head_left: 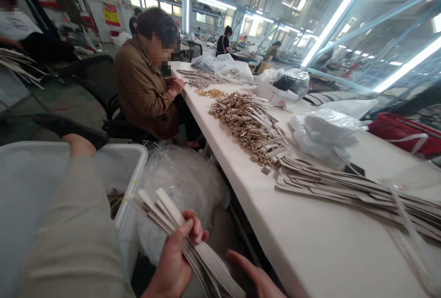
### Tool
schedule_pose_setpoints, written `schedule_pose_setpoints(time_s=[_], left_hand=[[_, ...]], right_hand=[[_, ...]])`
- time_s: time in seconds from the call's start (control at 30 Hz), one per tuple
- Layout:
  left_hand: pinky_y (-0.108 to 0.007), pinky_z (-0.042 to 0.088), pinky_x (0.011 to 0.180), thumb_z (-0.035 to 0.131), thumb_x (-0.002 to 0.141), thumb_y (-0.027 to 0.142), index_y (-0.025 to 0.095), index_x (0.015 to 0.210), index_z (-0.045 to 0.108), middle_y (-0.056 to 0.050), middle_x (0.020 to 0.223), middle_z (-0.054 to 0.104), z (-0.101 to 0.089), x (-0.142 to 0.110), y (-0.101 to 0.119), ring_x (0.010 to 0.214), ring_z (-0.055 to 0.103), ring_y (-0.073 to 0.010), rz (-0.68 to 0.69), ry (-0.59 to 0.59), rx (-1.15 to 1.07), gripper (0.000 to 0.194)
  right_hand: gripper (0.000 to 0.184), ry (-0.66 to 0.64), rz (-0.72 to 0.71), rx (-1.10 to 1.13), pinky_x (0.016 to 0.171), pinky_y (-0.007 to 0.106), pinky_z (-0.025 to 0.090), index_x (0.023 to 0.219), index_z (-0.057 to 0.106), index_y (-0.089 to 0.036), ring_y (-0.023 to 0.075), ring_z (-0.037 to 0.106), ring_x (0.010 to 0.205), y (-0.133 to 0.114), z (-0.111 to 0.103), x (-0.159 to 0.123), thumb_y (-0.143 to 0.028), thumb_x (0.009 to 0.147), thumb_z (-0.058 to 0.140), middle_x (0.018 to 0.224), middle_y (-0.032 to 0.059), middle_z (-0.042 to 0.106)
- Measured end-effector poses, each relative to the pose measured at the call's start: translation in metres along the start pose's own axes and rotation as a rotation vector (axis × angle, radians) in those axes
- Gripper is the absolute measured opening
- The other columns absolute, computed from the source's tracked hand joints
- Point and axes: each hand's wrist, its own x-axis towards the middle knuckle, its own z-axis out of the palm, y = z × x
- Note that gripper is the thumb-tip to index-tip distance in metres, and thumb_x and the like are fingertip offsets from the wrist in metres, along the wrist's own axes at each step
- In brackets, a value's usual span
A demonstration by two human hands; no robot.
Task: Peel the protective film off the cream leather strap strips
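My left hand (177,252) is closed around a bundle of pale beige straps (215,261), thumb on top. The straps' upper ends fan apart toward the upper left, and their lower ends run out of view at the bottom edge. My right hand (257,275) is beside the lower part of the bundle with its visible fingers stretched out; part of it is cut off by the frame. Whether it touches the straps I cannot tell. Both hands are low, above my lap and left of the long white table (285,233).
On the table lie a heap of straps with gold buckles (248,123), a stack of long flat strips (344,192) and plastic bags (324,132). A white bin (138,169) and a big plastic bag (179,183) stand left. A seated person (144,82) works at the table's far end.
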Motion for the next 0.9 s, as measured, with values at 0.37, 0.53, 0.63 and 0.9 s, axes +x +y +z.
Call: schedule_pose_setpoints(time_s=[0.37, 0.53, 0.63, 0.9], left_hand=[[-0.028, 0.052, 0.073, 0.074, 0.081, 0.049, 0.018, 0.088, 0.076, -0.01, 0.091, 0.072, -0.013, 0.006, 0.007, 0.079, 0.063, -0.0214, 0.027, -0.122, 0.693, 0.032], [-0.03, 0.052, 0.069, 0.08, 0.073, 0.054, 0.019, 0.102, 0.075, -0.009, 0.087, 0.071, -0.032, 0.011, 0.008, 0.078, 0.063, -0.0227, -0.007, -0.017, 0.663, 0.046], [-0.025, 0.046, 0.06, 0.077, 0.075, 0.057, 0.015, 0.083, 0.073, -0.001, 0.066, 0.06, -0.05, 0.013, 0.004, 0.061, 0.051, -0.015, -0.049, 0.02, 0.658, 0.043], [-0.027, 0.046, 0.07, 0.069, 0.08, 0.061, 0.014, 0.066, 0.069, -0.004, 0.061, 0.061, -0.06, 0.018, 0.001, 0.065, 0.055, -0.0183, -0.067, -0.022, 0.784, 0.049]], right_hand=[[0.058, -0.919, -0.17, 0.771, 0.062, 0.024, 0.057, 0.094, 0.072, -0.011, 0.0134, 0.067, 0.059, -0.075, 0.043, 0.133, -0.056, 0.061, 0.086, 0.076, 0.0035, 0.071], [0.046, -0.645, -0.111, 1.008, 0.032, 0.015, 0.039, 0.074, 0.069, -0.009, 0.0073, 0.049, 0.032, -0.068, 0.065, 0.127, -0.053, 0.07, 0.079, 0.053, 0.0011, 0.064], [0.05, -0.514, -0.091, 1.022, 0.032, 0.015, 0.039, 0.094, 0.07, -0.006, 0.0075, 0.048, 0.032, -0.06, 0.062, 0.121, -0.052, 0.074, 0.076, 0.053, 0.0012, 0.064], [0.056, -0.323, -0.079, 0.839, 0.041, 0.019, 0.038, 0.087, 0.071, -0.006, 0.0086, 0.052, 0.039, -0.069, 0.044, 0.105, -0.061, 0.079, 0.067, 0.061, 0.0063, 0.067]])
